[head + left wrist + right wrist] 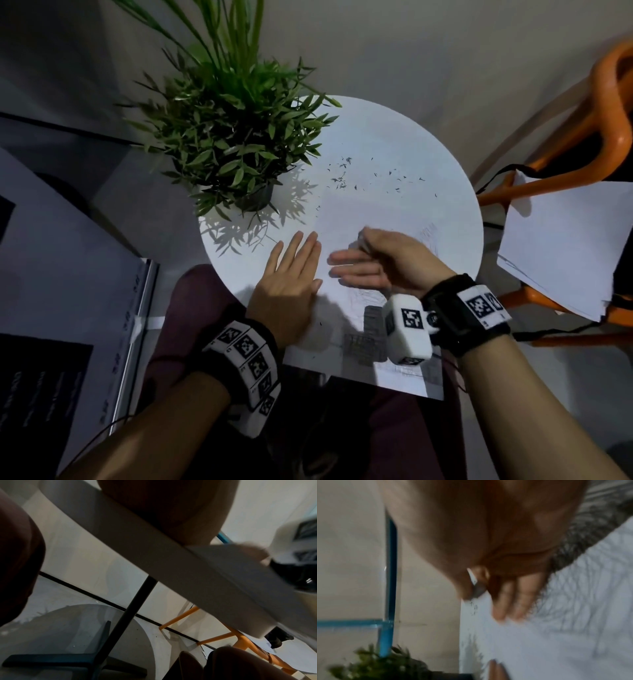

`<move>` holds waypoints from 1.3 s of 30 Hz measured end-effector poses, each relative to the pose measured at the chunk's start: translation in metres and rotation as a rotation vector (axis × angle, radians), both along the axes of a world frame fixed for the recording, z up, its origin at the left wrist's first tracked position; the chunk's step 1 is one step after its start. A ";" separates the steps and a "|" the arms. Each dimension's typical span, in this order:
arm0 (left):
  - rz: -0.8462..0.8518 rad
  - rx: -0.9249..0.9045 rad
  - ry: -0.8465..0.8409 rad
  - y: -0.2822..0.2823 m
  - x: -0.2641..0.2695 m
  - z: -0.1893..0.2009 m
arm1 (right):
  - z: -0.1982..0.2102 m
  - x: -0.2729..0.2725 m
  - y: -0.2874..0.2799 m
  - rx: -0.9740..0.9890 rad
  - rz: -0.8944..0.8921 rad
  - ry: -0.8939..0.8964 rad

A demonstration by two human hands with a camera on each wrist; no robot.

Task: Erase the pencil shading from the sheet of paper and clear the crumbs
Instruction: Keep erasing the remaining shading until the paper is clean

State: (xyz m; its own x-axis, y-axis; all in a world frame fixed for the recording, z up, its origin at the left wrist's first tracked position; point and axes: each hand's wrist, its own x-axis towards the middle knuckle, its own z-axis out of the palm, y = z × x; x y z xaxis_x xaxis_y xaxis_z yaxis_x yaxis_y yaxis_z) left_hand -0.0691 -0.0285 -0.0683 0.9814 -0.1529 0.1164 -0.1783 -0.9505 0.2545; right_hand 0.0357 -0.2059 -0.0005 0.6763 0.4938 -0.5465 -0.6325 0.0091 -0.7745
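- Sheet of paper [346,219] lies flat on the round white table [394,137], its near edge overhanging the rim toward the person's lap.
- Pencil shading [368,334]: dark blocks show near the lower edge, by the right wrist; fainter strokes to the right of the right hand. Much is left to rub out, by my reading.
- Eraser [476,586]: small, pale, grey-smudged at the tip, pinched between thumb and forefinger of the right hand [380,257], tip at the paper; the other fingers lie out straight over the sheet.
- Left hand [291,270]: flat, fingers straight, palm pressing the sheet's left edge. Grasping nothing.
- Crumbs [342,178]: dark specks scattered across the far part of the table, beyond the paper, near the potted plant [233,137]. A few also by the left hand.
- Risks: the overhanging edge is unsupported, so a hard stroke there could crease or tear it; if the left palm lifts, the sheet may slide with the rub. A careless sweep could send crumbs into the plant pot or onto the lap.
- Views: only the right wrist camera shows the eraser and its grip; the head camera hides it behind the knuckles. Left wrist camera sees under the table: the edge, a dark leg, an orange chair [214,638]. Only the head camera shows the crumbs' spread.
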 end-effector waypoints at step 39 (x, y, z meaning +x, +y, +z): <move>-0.214 0.194 0.367 -0.001 0.031 0.049 | -0.007 -0.017 -0.013 -0.637 -0.046 -0.716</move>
